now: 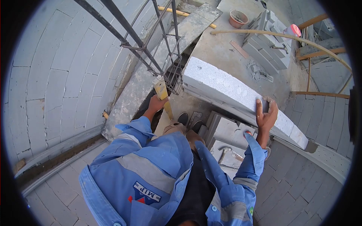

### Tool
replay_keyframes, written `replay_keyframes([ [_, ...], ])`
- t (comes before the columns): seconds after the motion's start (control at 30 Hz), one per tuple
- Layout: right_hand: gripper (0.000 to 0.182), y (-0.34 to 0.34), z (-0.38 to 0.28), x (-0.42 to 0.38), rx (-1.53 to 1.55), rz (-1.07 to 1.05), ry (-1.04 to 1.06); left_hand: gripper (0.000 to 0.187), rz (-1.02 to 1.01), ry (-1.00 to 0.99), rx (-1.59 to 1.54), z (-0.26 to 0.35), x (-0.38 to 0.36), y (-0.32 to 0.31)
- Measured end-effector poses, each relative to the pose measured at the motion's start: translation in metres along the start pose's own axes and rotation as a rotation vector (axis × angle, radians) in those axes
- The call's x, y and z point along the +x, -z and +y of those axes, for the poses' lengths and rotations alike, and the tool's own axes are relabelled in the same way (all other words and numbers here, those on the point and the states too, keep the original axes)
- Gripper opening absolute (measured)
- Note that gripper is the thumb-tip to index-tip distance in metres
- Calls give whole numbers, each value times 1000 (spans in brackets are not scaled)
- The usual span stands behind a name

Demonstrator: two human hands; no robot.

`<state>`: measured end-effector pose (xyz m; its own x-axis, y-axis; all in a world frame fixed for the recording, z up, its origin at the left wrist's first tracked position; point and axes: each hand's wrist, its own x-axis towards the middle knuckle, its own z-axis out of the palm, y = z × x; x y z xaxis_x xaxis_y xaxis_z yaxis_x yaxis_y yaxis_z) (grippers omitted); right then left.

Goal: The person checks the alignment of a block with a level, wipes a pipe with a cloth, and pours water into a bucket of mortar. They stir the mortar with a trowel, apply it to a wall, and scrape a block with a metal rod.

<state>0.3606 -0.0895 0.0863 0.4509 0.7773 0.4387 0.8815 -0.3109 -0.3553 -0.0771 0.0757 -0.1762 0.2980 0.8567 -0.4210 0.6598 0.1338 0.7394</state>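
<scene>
My left hand (154,104) is closed around a yellow spirit level (161,91), which stands roughly upright beside the rebar cage (171,71). Part of the tool is hidden behind my fingers. On the right, my right hand (267,115) grips the top of a white lightweight concrete block (226,84), the upper course of a low wall. Its thumb lies on the top face and its fingers bend toward the far edge. Below that arm, a hammer (224,150) lies on stacked blocks (228,130).
Grey block walls stand at left (56,86) and lower right (286,177). Beyond the low wall are a block pile (264,47), an orange bucket (238,18), another hammer (281,47) and a curved wooden strip (301,39). My shoes (183,118) are close to blocks.
</scene>
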Motion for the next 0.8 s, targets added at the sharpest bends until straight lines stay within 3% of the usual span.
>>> replay_keyframes([
  [0.27, 25, -1, 3, -2, 6, 4, -3, 41, 28, 28, 39, 16, -13, 5],
  [0.37, 25, -2, 3, -1, -1, 9, -1, 42, -37, -6, 25, 3, -17, 5],
  [0.57, 25, -1, 2, -1, 7, 5, -1, 41, 41, -38, -79, -21, -27, 5],
  [0.8, 26, -2, 1, -2, 0, -6, -27, 39, 87, 77, -110, -29, -26, 16],
])
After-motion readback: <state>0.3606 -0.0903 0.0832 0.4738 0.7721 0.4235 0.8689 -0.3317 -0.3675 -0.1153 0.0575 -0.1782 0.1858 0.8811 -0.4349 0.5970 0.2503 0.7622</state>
